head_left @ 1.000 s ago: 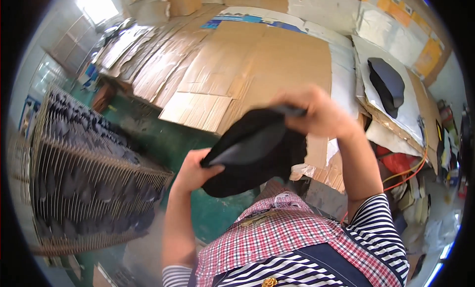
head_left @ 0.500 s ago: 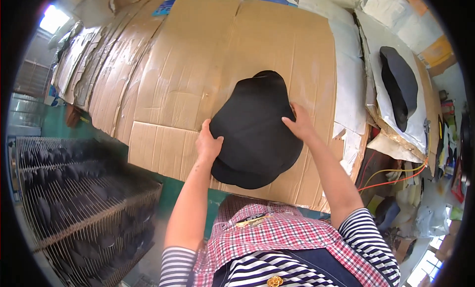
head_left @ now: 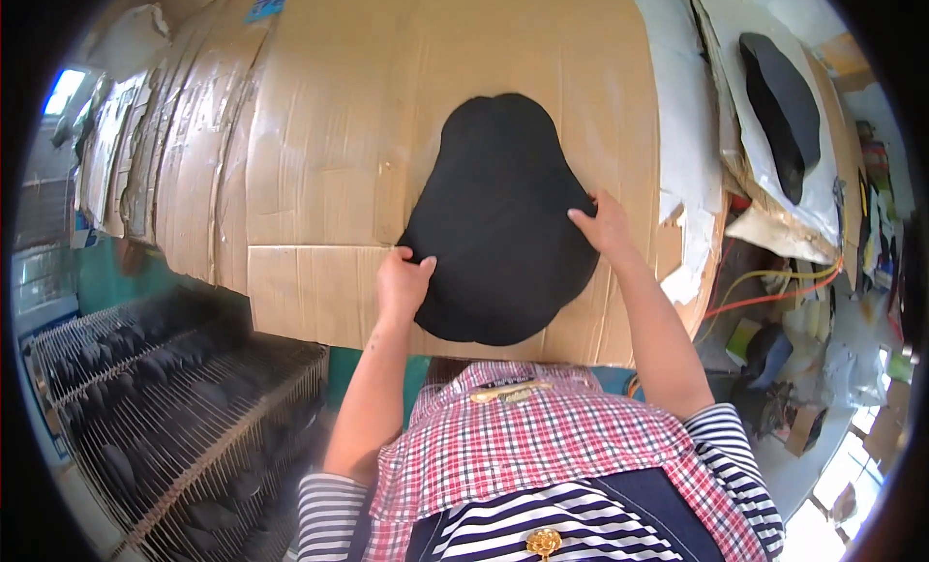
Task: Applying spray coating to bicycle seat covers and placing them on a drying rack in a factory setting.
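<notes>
A black, pear-shaped piece (head_left: 503, 223), smooth and matte like fabric or foam, lies on the cardboard-covered table (head_left: 329, 184) in front of me. Its narrower end points away from me and the wide end is near the front edge. My left hand (head_left: 400, 283) pinches its left edge, thumb on top and fingers partly hidden beneath. On the right side, my right hand (head_left: 602, 225) grips the opposite edge in the same way, thumb over the top. What exactly the piece is, I cannot tell.
To the right, a similar black piece (head_left: 782, 112) rests on a white-covered surface. Yellow and orange cords (head_left: 774, 293) hang below it. At lower left stands a wire rack (head_left: 184, 446) holding several dark pieces. Torn cardboard layers (head_left: 184, 165) cover the table's left part.
The black piece has been spread flatter, its narrow far end now opened out. Both hands keep hold of its edges, and the right hand has moved slightly outward. The view has shifted a little.
</notes>
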Action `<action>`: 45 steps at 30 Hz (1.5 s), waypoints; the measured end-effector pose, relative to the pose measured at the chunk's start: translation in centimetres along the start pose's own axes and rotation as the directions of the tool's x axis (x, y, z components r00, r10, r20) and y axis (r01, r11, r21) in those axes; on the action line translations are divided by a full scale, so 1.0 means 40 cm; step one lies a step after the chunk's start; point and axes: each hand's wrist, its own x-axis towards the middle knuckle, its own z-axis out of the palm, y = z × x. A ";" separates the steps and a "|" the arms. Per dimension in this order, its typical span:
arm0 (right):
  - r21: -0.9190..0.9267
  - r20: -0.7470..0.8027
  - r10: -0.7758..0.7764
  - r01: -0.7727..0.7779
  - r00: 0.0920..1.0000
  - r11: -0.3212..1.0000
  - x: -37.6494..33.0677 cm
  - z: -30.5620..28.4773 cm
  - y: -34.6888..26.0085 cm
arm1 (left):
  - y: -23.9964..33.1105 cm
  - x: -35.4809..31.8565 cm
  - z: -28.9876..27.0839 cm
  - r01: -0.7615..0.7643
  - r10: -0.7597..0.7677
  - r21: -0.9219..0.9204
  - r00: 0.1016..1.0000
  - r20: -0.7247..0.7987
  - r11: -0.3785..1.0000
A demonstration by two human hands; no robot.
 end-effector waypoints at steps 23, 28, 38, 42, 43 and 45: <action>0.578 0.691 0.003 -0.555 0.723 0.599 -0.370 0.028 -0.011 | 0.161 0.005 0.038 0.109 -0.093 -0.200 0.992 0.088 0.974; 0.589 0.796 -0.206 -0.807 0.569 0.045 -0.447 0.159 -0.090 | 0.148 0.045 0.053 0.343 -0.237 -0.484 0.934 0.268 0.805; 0.787 0.522 0.022 -0.472 0.853 -0.398 -0.429 0.187 -0.104 | 0.200 0.034 -0.052 0.325 -0.072 -0.482 0.879 0.471 0.814; 0.887 0.410 0.360 -0.273 0.838 -0.373 -0.382 0.148 -0.090 | 0.149 0.049 -0.090 0.315 -0.053 -0.445 0.860 0.508 0.839; 0.931 0.358 0.455 -0.276 0.815 -0.237 -0.366 0.139 -0.103 | 0.142 0.033 -0.085 0.230 -0.083 -0.323 0.908 0.410 0.918; 0.955 0.253 0.522 -0.298 0.814 0.002 -0.346 0.122 -0.131 | 0.104 0.037 -0.052 0.057 -0.020 -0.144 0.968 0.250 0.988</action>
